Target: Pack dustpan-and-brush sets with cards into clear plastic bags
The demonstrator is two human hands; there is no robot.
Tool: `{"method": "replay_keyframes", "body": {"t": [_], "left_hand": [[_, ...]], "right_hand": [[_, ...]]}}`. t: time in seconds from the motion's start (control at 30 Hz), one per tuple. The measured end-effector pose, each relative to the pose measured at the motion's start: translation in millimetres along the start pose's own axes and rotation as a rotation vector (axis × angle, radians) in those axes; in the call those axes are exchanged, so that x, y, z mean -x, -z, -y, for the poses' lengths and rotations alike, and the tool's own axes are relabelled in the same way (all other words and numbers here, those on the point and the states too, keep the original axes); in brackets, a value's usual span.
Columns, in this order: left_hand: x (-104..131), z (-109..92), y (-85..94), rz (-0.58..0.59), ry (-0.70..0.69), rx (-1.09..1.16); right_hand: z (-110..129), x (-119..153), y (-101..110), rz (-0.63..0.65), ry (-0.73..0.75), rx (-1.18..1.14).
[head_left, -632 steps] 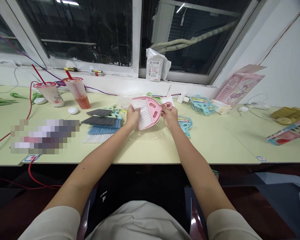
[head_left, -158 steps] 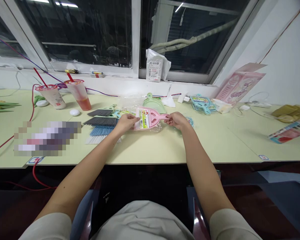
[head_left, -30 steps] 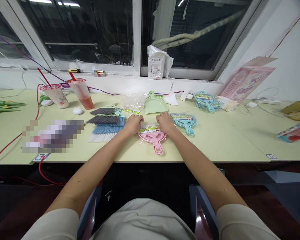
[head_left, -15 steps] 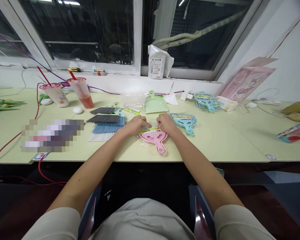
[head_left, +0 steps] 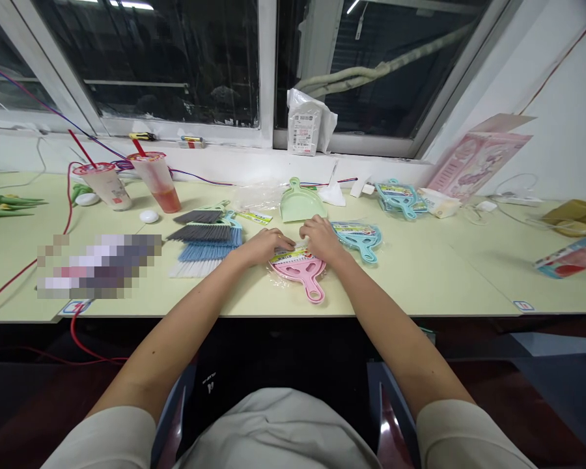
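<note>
A pink dustpan set [head_left: 303, 270] in clear wrap lies on the table, its handle toward me and a yellow-green label along its far edge. My left hand [head_left: 267, 246] rests at the far left of the label with its fingers bent together on the wrapping. On the far right corner, my right hand [head_left: 321, 238] has its fingers curled over the same edge; what the fingertips hold is too small to make out. Beyond my hands lies a green dustpan [head_left: 301, 203]. A wrapped blue dustpan set [head_left: 364, 241] is just right of my right hand.
Several brushes [head_left: 208, 241] lie left of my left hand. Two drink cups [head_left: 159, 185] with red straws stand behind them. More wrapped blue dustpans [head_left: 400, 198] lie at the back right, near a pink box [head_left: 478, 163]. A red cable crosses the table's left side.
The fingers of my right hand have shifted slightly left and up along the far edge of the pink set. My left hand has lowered its fingers a little. The view has turned slightly.
</note>
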State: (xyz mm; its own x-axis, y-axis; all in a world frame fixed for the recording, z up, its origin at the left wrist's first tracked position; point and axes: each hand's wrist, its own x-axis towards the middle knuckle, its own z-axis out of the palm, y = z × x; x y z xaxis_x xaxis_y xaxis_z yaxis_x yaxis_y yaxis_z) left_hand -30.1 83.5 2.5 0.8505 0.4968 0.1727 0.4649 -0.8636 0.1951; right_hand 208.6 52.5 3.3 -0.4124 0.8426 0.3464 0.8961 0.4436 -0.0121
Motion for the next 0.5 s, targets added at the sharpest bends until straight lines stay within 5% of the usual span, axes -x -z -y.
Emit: {"method": "replay_keyframes", "body": {"t": [0.13, 0.5], "left_hand": [[0.8, -1.3, -0.2, -0.014, -0.005, 0.011], [2.4, -2.1, 0.4, -0.03, 0.008, -0.014]], "right_hand": [[-1.8, 0.5, 2.5, 0.05, 0.132, -0.162], [-4.7, 0.4, -0.6, 0.087, 0.156, -0.227]]}}
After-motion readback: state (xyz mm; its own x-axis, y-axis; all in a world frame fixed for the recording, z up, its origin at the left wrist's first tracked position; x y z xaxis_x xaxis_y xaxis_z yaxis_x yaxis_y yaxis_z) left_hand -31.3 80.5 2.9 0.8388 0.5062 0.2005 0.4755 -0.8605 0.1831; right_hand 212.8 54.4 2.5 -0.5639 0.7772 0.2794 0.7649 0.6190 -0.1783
